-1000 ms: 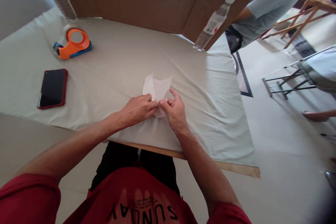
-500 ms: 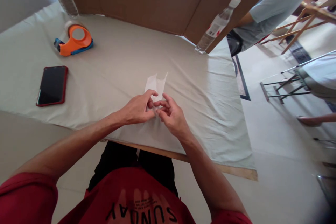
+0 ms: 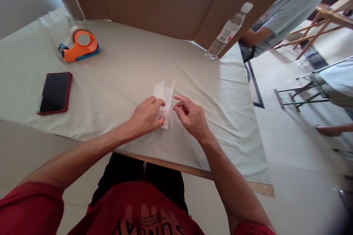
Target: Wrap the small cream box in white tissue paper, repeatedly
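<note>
A creased piece of thin white paper (image 3: 168,97) lies near the table's front edge, its upper edge uneven and one strip standing up. Curled over the left side of the paper is my left hand (image 3: 147,114), which holds it down between thumb and fingers. Part of the paper is hidden under that hand. My right hand (image 3: 192,117) is just to the right, apart from the paper. Its index finger is stretched out and the thumb lies near the bent fingers, with nothing visible in it.
An orange tape dispenser (image 3: 82,46) and a phone in a red case (image 3: 54,93) lie at left. Water bottles (image 3: 228,31) stand by a brown cardboard panel (image 3: 154,3) at the back. Beyond the right edge are a person in a light shirt (image 3: 292,11) and folding stools (image 3: 300,93).
My right hand has moved right, away from the paper and from my left hand. The left hand stays on the paper, and more of the paper's lower right part now shows.
</note>
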`<state>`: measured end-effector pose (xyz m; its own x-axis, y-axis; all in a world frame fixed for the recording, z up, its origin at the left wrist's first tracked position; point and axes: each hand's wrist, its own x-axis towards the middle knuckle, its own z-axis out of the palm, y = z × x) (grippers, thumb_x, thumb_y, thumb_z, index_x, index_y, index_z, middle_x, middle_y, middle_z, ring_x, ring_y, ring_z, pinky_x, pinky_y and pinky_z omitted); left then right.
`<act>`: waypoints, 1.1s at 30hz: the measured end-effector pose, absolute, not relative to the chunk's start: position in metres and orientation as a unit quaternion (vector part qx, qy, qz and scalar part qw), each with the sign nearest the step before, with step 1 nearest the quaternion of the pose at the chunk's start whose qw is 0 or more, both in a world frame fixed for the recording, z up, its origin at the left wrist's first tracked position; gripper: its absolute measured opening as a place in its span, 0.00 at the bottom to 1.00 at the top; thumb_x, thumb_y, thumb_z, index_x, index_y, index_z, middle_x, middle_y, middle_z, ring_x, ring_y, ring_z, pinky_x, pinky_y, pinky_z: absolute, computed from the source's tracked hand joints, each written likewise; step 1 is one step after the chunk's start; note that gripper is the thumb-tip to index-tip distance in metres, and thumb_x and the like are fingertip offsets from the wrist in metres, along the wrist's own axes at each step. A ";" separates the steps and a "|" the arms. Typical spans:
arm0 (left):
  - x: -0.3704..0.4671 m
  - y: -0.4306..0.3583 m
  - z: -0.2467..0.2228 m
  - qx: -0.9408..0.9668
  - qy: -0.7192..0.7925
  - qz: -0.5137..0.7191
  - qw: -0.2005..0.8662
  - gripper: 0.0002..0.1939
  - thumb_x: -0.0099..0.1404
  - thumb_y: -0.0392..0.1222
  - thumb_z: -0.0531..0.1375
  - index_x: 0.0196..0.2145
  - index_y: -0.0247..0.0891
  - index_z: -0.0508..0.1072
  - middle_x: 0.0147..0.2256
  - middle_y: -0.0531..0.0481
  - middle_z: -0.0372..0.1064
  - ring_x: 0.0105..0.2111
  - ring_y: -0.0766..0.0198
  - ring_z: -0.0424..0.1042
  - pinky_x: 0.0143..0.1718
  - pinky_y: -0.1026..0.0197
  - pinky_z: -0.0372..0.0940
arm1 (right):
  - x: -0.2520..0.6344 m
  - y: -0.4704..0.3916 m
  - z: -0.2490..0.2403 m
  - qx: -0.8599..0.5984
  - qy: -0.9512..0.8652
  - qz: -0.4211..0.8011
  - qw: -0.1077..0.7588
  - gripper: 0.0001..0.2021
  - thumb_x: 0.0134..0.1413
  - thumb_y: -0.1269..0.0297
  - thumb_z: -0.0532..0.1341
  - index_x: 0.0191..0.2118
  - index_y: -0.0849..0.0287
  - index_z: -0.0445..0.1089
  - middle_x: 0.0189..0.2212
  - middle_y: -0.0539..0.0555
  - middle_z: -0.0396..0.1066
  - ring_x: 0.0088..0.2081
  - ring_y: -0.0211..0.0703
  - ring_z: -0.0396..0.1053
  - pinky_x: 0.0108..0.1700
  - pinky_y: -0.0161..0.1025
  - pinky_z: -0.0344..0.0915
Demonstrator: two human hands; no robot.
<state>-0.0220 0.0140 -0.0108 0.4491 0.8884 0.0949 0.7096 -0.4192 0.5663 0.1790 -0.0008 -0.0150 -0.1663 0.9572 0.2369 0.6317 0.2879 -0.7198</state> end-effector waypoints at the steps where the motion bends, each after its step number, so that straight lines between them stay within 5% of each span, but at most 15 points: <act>1: -0.023 0.016 -0.010 0.827 0.479 0.199 0.218 0.19 0.58 0.37 0.63 0.48 0.38 0.70 0.47 0.42 0.70 0.47 0.52 0.71 0.47 0.51 0.69 | 0.179 0.006 -0.011 -0.545 -0.757 0.203 0.298 0.21 0.63 0.67 0.56 0.61 0.56 0.69 0.37 0.54 0.78 0.31 0.40 0.71 0.37 0.38 0.66; 6: -0.026 0.025 -0.019 0.838 0.445 0.212 0.236 0.18 0.57 0.38 0.63 0.47 0.36 0.71 0.47 0.41 0.73 0.50 0.49 0.70 0.51 0.48 0.69 | 0.170 0.035 0.005 -0.540 -0.834 0.090 0.076 0.18 0.66 0.69 0.53 0.57 0.55 0.73 0.41 0.56 0.81 0.38 0.46 0.75 0.39 0.40 0.61; 10: -0.025 0.025 -0.027 0.828 0.442 0.223 0.264 0.18 0.57 0.38 0.62 0.46 0.35 0.72 0.43 0.42 0.75 0.46 0.50 0.72 0.48 0.48 0.71 | 0.162 0.047 0.007 -0.527 -0.847 0.064 0.032 0.15 0.69 0.69 0.52 0.48 0.56 0.76 0.42 0.55 0.82 0.39 0.46 0.76 0.40 0.41 0.58; 15: -0.025 0.019 -0.028 0.831 0.411 0.301 0.226 0.23 0.59 0.35 0.61 0.53 0.35 0.70 0.54 0.38 0.71 0.55 0.49 0.70 0.55 0.47 0.69 | 0.154 0.056 -0.001 -0.524 -0.847 0.088 0.004 0.13 0.67 0.69 0.55 0.48 0.54 0.76 0.42 0.54 0.82 0.40 0.46 0.76 0.37 0.39 0.58; 19: -0.027 0.018 -0.028 0.862 0.377 0.279 0.193 0.09 0.63 0.35 0.59 0.41 0.36 0.76 0.51 0.40 0.74 0.49 0.51 0.72 0.52 0.47 0.70 | 0.158 0.055 -0.011 -0.544 -0.827 0.123 0.065 0.18 0.64 0.67 0.58 0.57 0.52 0.73 0.39 0.53 0.82 0.39 0.45 0.76 0.40 0.38 0.62; 22: -0.028 0.020 -0.031 0.868 0.369 0.270 0.195 0.09 0.64 0.35 0.59 0.40 0.35 0.77 0.46 0.41 0.76 0.45 0.52 0.73 0.49 0.49 0.71 | 0.170 0.054 -0.016 -0.602 -0.764 0.155 0.172 0.23 0.62 0.66 0.59 0.63 0.56 0.68 0.35 0.52 0.80 0.36 0.43 0.75 0.42 0.38 0.65; 29: -0.028 0.021 -0.032 0.861 0.377 0.270 0.207 0.10 0.64 0.36 0.59 0.42 0.37 0.78 0.53 0.39 0.73 0.51 0.51 0.72 0.54 0.48 0.69 | 0.177 0.083 -0.032 -0.674 -0.658 0.262 0.213 0.24 0.55 0.55 0.65 0.53 0.66 0.71 0.34 0.58 0.78 0.35 0.46 0.75 0.40 0.42 0.69; 33: -0.029 0.022 -0.030 0.865 0.370 0.260 0.215 0.11 0.64 0.36 0.59 0.44 0.38 0.78 0.55 0.40 0.73 0.51 0.52 0.72 0.55 0.48 0.69 | 0.165 0.097 -0.042 -0.663 -0.620 0.336 0.253 0.25 0.48 0.57 0.68 0.51 0.64 0.70 0.30 0.54 0.74 0.29 0.42 0.71 0.33 0.39 0.67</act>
